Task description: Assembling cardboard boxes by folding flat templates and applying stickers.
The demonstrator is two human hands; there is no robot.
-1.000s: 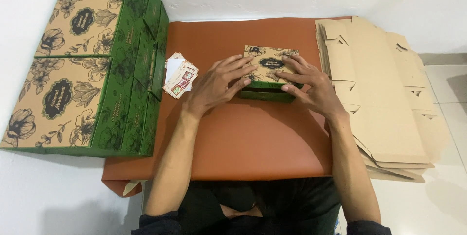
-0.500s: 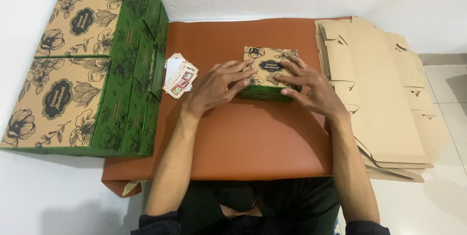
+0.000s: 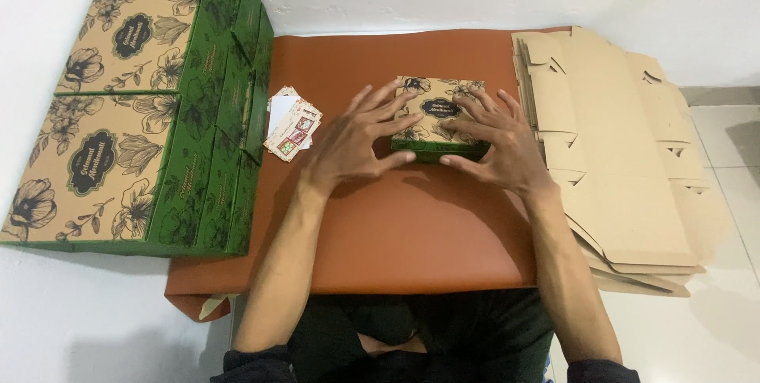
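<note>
Cards (image 3: 291, 125) beside hands (image 3: 431, 145), box (image 3: 438, 106)

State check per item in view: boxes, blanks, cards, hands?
Small box: assembled, closed, on the brown mat.
Large boxes: assembled, closed, stacked at left.
Flat blanks: unfolded, piled at right.
Cards: loose, fanned.
Left hand, right hand: fingers spread, on small box.
</note>
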